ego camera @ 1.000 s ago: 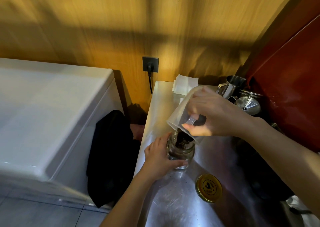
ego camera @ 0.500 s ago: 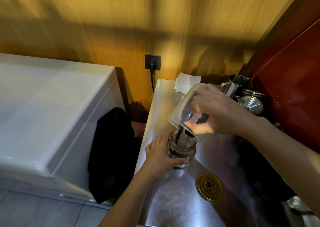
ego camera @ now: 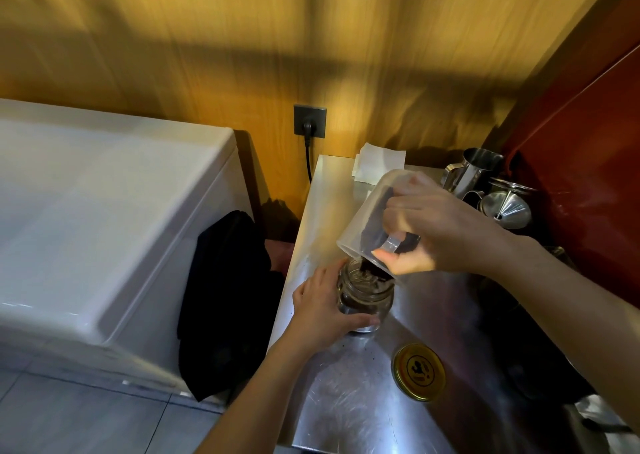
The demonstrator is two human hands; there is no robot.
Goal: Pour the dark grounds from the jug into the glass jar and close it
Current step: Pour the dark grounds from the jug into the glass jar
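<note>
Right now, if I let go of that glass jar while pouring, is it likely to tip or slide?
It probably slides more than it tips: the jar is squat and partly filled with dark grounds, standing on smooth steel counter. The jug hangs over its mouth, so a bump could shove it. Being glass, it may break; the left hand steadies it.

Right hand tips clear jug over glass jar; dark grounds slide in. Left hand grips jar. Gold lid lies nearby on steel counter.

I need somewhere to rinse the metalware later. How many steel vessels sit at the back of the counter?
2: a steel pitcher by the wall and a steel funnel just in front. More may hide behind the right hand.
</note>
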